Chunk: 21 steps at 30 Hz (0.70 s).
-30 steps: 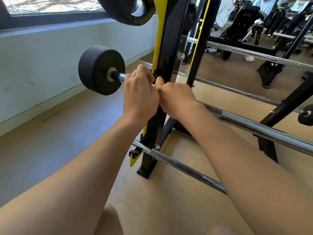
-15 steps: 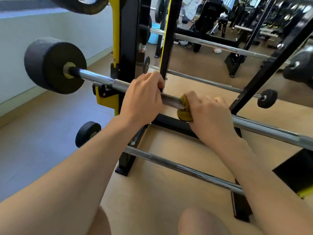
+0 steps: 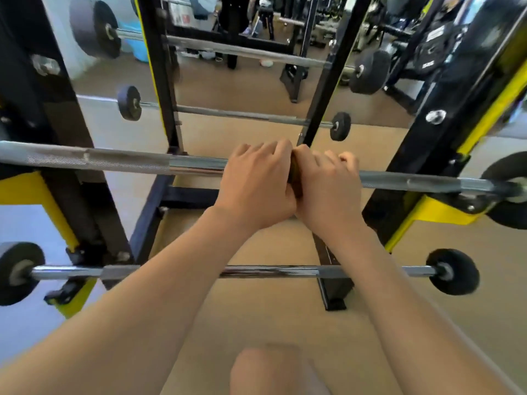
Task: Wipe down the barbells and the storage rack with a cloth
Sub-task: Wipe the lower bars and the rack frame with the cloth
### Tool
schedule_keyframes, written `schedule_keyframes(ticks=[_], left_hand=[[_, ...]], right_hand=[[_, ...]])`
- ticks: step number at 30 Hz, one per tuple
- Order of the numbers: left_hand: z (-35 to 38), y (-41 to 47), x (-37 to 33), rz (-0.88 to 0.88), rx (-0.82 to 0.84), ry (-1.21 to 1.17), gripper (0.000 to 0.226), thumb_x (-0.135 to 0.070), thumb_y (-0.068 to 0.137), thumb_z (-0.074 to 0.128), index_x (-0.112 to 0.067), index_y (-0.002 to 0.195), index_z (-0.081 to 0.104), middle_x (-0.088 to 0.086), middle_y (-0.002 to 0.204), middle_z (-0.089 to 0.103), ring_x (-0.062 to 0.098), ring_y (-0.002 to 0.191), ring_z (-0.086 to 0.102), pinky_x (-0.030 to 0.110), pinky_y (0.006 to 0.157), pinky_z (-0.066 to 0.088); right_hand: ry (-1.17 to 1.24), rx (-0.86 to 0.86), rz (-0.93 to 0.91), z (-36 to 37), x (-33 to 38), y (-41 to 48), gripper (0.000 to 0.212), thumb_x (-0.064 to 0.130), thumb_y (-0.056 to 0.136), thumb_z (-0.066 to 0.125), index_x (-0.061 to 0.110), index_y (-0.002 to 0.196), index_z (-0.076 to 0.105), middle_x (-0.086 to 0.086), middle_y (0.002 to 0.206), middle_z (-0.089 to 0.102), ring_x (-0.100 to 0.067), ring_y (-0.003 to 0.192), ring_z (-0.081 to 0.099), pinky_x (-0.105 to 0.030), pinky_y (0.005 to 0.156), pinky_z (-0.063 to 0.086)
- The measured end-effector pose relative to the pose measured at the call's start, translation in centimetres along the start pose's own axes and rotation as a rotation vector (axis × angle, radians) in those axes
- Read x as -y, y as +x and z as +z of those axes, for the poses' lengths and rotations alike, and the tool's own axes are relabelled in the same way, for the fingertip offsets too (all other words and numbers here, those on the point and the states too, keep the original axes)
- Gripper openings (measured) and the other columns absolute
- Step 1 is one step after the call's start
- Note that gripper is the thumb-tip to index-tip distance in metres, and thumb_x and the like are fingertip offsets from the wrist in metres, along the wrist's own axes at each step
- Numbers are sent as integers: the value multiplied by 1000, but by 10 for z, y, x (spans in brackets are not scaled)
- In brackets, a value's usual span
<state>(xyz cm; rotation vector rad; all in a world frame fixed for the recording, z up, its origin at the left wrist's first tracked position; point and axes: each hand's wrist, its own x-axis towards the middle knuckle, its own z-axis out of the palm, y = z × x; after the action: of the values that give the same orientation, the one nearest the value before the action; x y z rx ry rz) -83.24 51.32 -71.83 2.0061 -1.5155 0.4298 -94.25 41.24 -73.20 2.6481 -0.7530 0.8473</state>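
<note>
Ok so the rack [image 3: 77,201] is a black frame with yellow trim, standing straight on the tan floor [image 3: 271,323]. You can see one black foot [image 3: 333,303] planted flat on the floor near the middle. Two bars are racked on the near side. The upper barbell [image 3: 128,161] lies across left to right, its right end sitting in a yellow cradle [image 3: 439,212]. Below it the lower barbell [image 3: 416,271] lies level too, with small black end weights hanging outside the uprights on both sides. On the far side two more sit across the far uprights: the far low barbell [image 3: 228,114], and the far high barbell [image 3: 242,51] above it.
</note>
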Motion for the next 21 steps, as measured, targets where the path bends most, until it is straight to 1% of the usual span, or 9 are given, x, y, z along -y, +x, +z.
schedule_keyframes(ticks=[2,5,7,10,12,14,16,18,21], left_hand=[[11,6,-19,28,9,4,48,-48,84,72,-20,120,56,-2,112,69,20,97,64,39,96,49],[24,14,-39,52,7,23,53,-47,84,72,-20,125,53,-2,116,66,21,99,65,38,95,49],[32,20,-44,55,20,72,61,-49,80,73,-20,129,50,1,123,61,23,98,65,38,89,49],[41,28,-46,-4,44,182,71,-53,79,74,-21,136,48,5,136,48,25,91,65,37,77,46],[46,30,-47,-51,39,237,59,-51,84,72,-21,130,52,5,128,51,23,82,61,35,73,39],[49,29,-49,-56,20,327,35,-48,91,69,-21,112,60,2,99,59,20,71,51,35,70,35],[49,29,-48,-77,35,411,24,-45,96,68,-21,98,65,0,75,53,20,62,46,35,65,33],[49,30,-49,-86,54,423,21,-40,97,69,-19,94,67,1,69,51,21,59,46,34,61,32],[47,29,-51,-95,52,401,25,-29,93,72,-23,79,53,0,63,46,22,55,45,34,61,31]], right_hand=[[-39,-11,14,-1,-21,-6,37,42,95,63,23,126,53,0,105,71,-27,99,63,-47,101,39],[-67,-36,19,-1,-43,-12,38,43,95,63,23,126,54,0,103,71,-27,99,63,-46,100,38],[-83,-68,23,-1,-56,-17,38,44,94,66,23,124,56,-1,103,71,-27,100,63,-45,101,37],[-151,-201,-17,7,-80,-25,28,39,97,64,19,117,60,-3,98,69,-28,96,62,-42,96,39],[-158,-285,-32,16,-88,-25,26,39,99,65,16,111,64,-5,91,67,-27,88,61,-41,90,43],[-117,-289,-7,20,-89,-17,30,44,97,69,14,101,66,-5,80,63,-25,74,57,-35,71,42],[-79,-154,39,12,-86,-5,34,49,94,69,16,92,64,0,69,56,-19,61,50,-24,58,29],[-67,123,40,-5,-87,8,32,51,93,66,22,81,61,8,65,53,-15,57,51,-19,53,25],[101,695,28,-32,-93,43,26,48,88,74,28,74,65,6,68,65,-13,64,64,-26,50,43]])
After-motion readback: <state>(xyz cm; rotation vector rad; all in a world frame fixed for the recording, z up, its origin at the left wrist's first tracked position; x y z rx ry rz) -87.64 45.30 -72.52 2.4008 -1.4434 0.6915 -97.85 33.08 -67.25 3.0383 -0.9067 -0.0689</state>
